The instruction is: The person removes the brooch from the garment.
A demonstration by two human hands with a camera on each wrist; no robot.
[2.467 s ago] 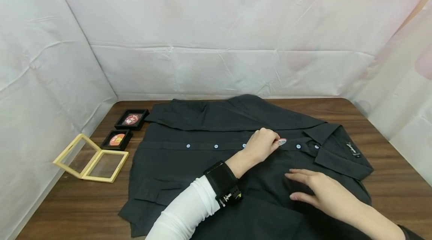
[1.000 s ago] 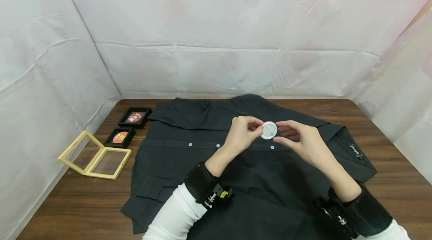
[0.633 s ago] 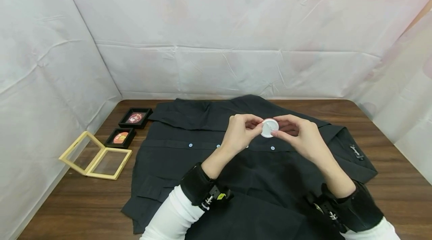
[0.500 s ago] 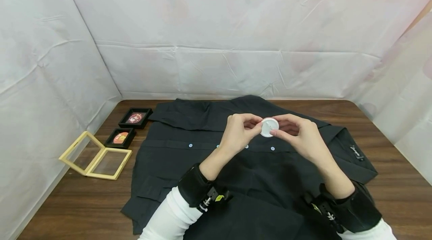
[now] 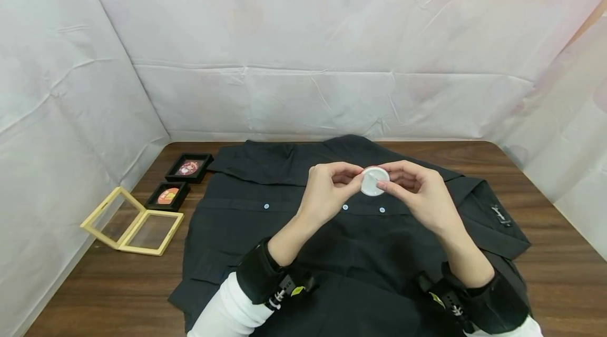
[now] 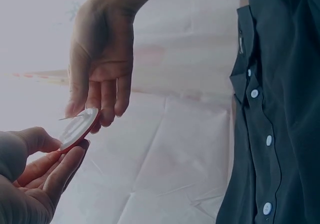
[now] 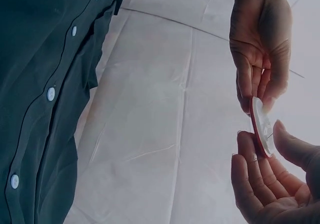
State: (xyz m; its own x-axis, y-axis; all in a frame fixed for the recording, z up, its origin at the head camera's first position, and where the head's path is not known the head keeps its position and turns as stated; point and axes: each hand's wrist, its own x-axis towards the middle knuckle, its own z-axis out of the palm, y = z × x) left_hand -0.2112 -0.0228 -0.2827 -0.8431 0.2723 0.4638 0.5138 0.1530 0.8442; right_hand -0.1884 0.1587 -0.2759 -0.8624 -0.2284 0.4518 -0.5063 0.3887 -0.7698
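A round pin badge, white-backed with a red rim, is held up above a dark button shirt with its back towards the head camera. My left hand pinches its left edge between thumb and fingers. On the other side my right hand has its fingers at the rim and its thumb over the back. In the left wrist view the thin pin needle stands out from the badge, close to the right thumb. The badge's front is hidden in the head view.
Two black framed boxes with round badges in them sit at the table's left back. In front of them a yellow double frame with clear panes stands unfolded. White cloth screens the back and sides. The shirt spreads over much of the wooden table.
At first the left hand alone held the badge low over the shirt. Both hands came together at the raised badge, the right thumb moved onto its back, and they shifted slightly left.
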